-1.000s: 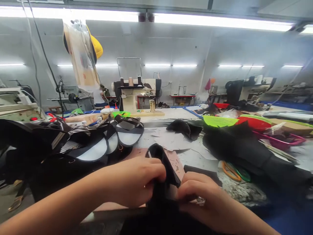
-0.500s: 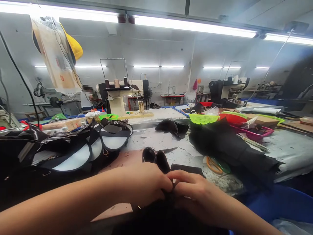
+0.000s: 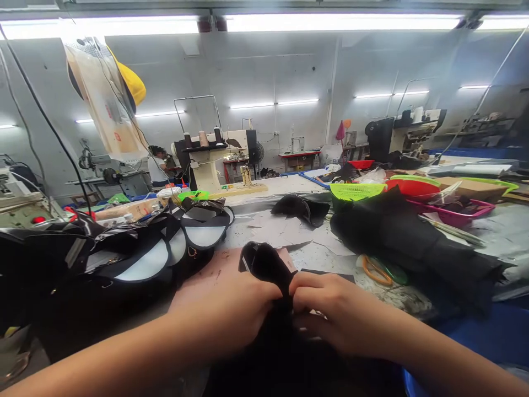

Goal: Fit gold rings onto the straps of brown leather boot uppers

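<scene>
A dark piece of black fabric (image 3: 270,267), folded or curled at its upper end, stands between my two hands above the worktable. My left hand (image 3: 250,306) is closed on its left side, thumb pointing to the right. On the right edge, my right hand (image 3: 330,306) pinches the same fabric with bent fingers. The lower part of the fabric merges with the dark area below, so its full shape cannot be made out. A pinkish sheet (image 3: 198,284) lies under and left of my left hand.
Black pieces with white half-round panels (image 3: 144,264) are stacked at left. Black fabric sheets (image 3: 413,242), orange-handled scissors (image 3: 375,271) and a green basket (image 3: 357,191) lie right. Behind stands a sewing machine (image 3: 206,165); a person (image 3: 157,168) sits farther back.
My hands have moved slightly apart, and the fabric's upper end now stands higher and more closed together. The whole view has shifted a little, with the background moving right.
</scene>
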A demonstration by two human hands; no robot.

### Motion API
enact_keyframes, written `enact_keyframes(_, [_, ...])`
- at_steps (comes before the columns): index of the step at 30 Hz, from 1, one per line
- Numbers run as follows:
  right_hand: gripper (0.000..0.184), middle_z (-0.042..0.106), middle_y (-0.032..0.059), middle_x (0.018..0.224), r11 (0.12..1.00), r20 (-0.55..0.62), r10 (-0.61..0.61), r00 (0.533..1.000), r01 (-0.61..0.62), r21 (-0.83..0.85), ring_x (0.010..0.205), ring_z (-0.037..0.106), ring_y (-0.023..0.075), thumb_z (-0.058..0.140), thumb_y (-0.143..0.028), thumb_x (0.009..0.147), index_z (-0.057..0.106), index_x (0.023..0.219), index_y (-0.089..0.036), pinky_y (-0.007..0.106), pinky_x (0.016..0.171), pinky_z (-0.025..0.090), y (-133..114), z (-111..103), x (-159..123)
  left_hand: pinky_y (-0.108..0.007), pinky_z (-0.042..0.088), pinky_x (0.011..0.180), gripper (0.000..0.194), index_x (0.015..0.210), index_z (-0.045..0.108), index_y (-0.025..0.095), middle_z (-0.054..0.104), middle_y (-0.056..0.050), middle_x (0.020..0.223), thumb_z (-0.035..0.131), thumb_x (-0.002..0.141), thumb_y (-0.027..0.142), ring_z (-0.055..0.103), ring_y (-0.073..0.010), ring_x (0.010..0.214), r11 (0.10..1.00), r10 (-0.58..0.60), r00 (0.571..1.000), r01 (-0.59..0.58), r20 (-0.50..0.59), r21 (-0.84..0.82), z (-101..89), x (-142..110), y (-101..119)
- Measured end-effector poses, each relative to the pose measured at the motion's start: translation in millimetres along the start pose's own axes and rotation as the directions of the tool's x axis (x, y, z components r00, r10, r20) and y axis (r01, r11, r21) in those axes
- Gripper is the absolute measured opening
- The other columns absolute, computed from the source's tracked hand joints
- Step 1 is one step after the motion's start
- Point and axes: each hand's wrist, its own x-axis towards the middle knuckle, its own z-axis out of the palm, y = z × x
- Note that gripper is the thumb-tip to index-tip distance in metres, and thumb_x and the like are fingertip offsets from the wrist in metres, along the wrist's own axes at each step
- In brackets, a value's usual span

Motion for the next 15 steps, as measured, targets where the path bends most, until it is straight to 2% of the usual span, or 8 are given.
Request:
enact_keyframes(6, [0.007, 0.058, 0.0056, 0.092, 0.995, 0.016, 0.093, 0.996, -0.092, -0.046, 0.069, 0.056, 0.0151, 0.051, -0.018, 0.084, 0.052, 0.077, -0.017, 0.028, 0.065, 0.046, -3.8, 0.7, 4.0, -0.024, 0.042, 0.058, 0.016, 0.08, 0.064, 0.025, 0.066, 0.001, 0.07, 0.05, 0.071, 0.023, 0.058, -0.0162, 0.061, 0.999, 0.04, 0.998, -0.04, 0.043, 0.012, -8.5, -1.0, -2.0])
enact_keyframes(11, [0.006, 0.057, 0.0073, 0.09, 0.997, -0.012, 0.07, 0.997, -0.07, -0.029, 0.075, 0.056, 0.0174, 0.046, -0.015, 0.085, 0.051, 0.081, -0.016, 0.03, 0.068, 0.047, -2.1, 4.8, 7.7, -0.024, 0.041, 0.06, 0.014, 0.074, 0.064, 0.023, 0.065, 0.0, 0.069, 0.055, 0.071, 0.034, 0.059, -0.0165, 0.064, 1.0, -0.001, 1.0, 0.001, -0.031, 0.009, -2.5, 1.1, -4.8])
enact_keyframes(15, [0.01, 0.057, 0.0073, 0.086, 0.999, -0.095, 0.038, 0.995, -0.038, 0.001, 0.072, 0.054, 0.0168, 0.046, -0.014, 0.084, 0.05, 0.075, -0.017, 0.03, 0.065, 0.047, 0.6, 8.8, 9.0, -0.023, 0.038, 0.056, 0.011, 0.074, 0.065, 0.024, 0.064, 0.001, 0.067, 0.058, 0.07, 0.031, 0.057, -0.0149, 0.061, 1.0, 0.002, 0.998, -0.003, -0.067, -0.014, 4.5, 3.5, -8.7])
